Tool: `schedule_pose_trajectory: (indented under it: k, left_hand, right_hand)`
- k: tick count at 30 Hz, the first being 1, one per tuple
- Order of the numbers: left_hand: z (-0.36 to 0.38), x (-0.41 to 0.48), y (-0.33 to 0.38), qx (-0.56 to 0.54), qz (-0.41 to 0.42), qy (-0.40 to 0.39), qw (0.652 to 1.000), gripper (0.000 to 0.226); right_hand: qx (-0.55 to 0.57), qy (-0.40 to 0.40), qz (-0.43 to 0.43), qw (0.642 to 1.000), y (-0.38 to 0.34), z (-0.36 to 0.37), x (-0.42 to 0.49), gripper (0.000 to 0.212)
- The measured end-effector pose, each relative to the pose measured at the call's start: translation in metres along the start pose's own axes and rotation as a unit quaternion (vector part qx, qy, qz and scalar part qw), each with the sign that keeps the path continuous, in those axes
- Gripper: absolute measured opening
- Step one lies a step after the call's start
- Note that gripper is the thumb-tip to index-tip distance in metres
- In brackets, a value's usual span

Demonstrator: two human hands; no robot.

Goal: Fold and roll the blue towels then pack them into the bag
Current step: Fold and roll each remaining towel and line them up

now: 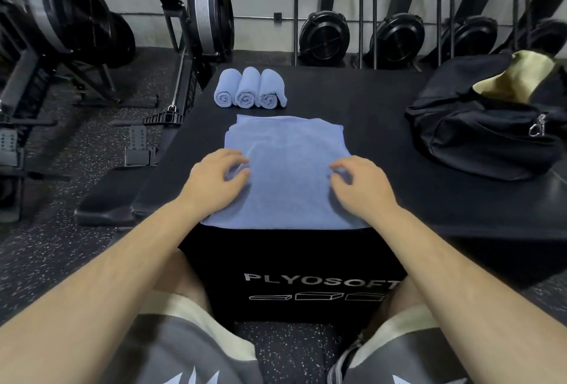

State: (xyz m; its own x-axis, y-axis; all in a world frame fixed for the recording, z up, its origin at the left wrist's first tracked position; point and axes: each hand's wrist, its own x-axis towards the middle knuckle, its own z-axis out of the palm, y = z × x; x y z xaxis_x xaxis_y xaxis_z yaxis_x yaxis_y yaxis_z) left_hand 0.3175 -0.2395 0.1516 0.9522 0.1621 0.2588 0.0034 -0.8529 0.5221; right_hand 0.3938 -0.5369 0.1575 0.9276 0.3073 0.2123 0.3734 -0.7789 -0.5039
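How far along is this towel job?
Three rolled towels already sit side by side at the far end of the black box. A fourth towel lies flat, with the left hand and right hand on it. It needs rolling; none is visibly in the open bag yet.

Blue towel [288, 169] soft matt terry cloth; tabletop [368, 113] smooth black vinyl, slight sheen; bag [478, 138] matt black fabric, metal clip [537, 128].
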Motion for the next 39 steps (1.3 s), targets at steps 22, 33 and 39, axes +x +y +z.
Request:
schedule_pose_trajectory:
  k: [22, 33, 39]
  left_hand:
    - [0.042, 0.056, 0.008, 0.129, 0.004, -0.14, 0.982, 0.05]
    - [0.035, 0.158, -0.059, 0.039, -0.121, 0.0, 0.992, 0.045]
    - [0.035, 0.177, -0.071, -0.1, -0.103, 0.03, 0.989, 0.028]
  right_hand:
    - [-0.15, -0.135, -0.103, 0.974, -0.063, 0.068, 0.06, 0.048]
    - [-0.179, -0.065, -0.095, 0.977, -0.111, 0.097, 0.127, 0.029]
    - [0.007, -0.082, -0.106, 0.991, -0.123, 0.127, 0.16, 0.06]
